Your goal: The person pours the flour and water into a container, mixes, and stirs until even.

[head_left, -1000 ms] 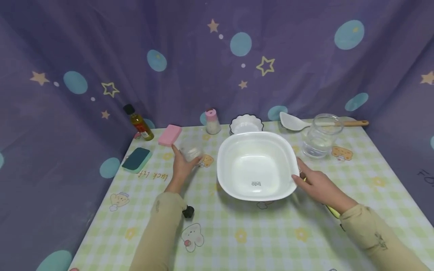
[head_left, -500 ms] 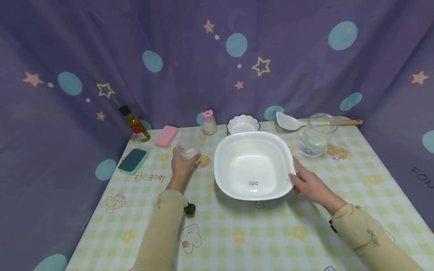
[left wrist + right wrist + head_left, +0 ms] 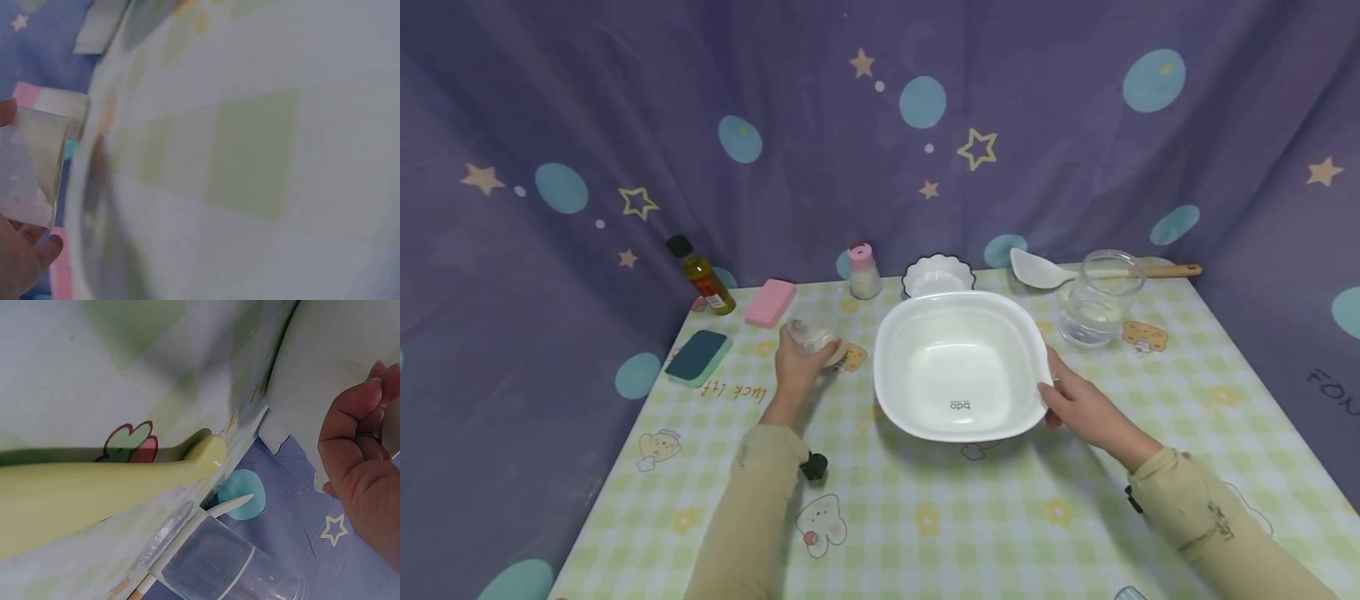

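The white basin (image 3: 961, 367) is sitting at the centre of the frame on the checked table (image 3: 1000, 517). The right hand (image 3: 1078, 408) is gripping its right rim, fingers curled over the edge. Left of it, the left hand (image 3: 797, 367) is grasping a small clear cup (image 3: 811, 335). Farther back, a glass jar (image 3: 1097, 298) is standing at upper right, a pink sponge (image 3: 770, 302) at upper left.

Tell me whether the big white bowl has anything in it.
No: in the head view the white bowl shows only its bare inside.
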Tool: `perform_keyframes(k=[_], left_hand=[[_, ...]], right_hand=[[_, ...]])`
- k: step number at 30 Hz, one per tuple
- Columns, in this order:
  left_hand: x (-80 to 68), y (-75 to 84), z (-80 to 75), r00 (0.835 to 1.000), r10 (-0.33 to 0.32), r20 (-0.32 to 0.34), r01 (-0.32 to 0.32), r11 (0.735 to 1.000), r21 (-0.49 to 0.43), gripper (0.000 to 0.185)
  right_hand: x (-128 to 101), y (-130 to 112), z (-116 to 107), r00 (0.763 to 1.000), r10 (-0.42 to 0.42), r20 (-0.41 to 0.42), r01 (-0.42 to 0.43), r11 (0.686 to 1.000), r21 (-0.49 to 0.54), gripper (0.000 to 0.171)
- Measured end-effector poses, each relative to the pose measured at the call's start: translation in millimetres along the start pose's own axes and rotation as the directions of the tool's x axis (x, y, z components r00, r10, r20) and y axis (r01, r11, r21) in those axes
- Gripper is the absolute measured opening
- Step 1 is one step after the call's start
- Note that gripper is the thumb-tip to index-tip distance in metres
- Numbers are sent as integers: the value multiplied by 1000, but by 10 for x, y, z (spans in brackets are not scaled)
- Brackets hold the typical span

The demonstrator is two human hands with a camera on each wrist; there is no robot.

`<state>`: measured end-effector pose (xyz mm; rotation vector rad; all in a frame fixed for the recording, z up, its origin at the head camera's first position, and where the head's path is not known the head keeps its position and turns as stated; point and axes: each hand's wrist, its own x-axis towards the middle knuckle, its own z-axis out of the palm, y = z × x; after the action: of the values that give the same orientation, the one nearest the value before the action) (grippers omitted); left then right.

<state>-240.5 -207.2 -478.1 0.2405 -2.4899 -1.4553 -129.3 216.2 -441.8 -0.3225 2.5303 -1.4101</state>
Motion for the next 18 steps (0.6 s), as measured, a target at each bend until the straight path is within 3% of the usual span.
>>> perform_keyframes(k=[7, 12, 15, 18], left_hand=[[-65, 286, -113, 989, 145, 41, -146, 989, 26, 84], [-153, 497, -163, 973, 209, 98, -214, 976, 42, 85], [-232, 642, -179, 959, 244, 145, -253, 966, 49, 91], [-294, 772, -172, 934, 303, 191, -323, 942, 85, 96]], right_hand=[[2, 10, -30, 1000, -7, 25, 6, 999, 43, 68], [1, 4, -39, 999, -7, 34, 5, 997, 73, 69], [7, 9, -33, 999, -10, 30, 7, 997, 73, 68], [16, 24, -23, 1000, -9, 26, 7, 998, 67, 68]])
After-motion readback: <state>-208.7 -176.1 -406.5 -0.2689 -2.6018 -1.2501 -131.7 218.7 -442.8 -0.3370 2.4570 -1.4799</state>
